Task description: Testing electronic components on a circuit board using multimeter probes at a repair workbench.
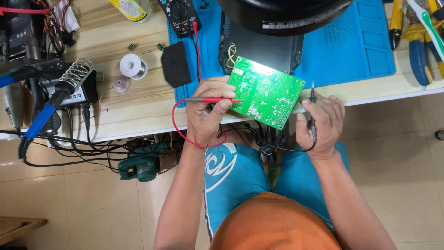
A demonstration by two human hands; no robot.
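Fingers [221,92] of left hand [208,111] pinching red probe [210,100] against green circuit board [266,92], right hand [321,122] gripping black probe [313,115]

This is a small repair workshop for electric things. A wooden workbench [134,111] holds a soldering iron [44,115] in its coiled stand [76,73], a spool of solder wire [133,65], a meter [181,16] and a blue work mat [356,41]. Pliers [418,39] lie at the side. Black cables [83,148] hang down.

Glossy green circuit board [266,92], matt wooden bench [115,41].
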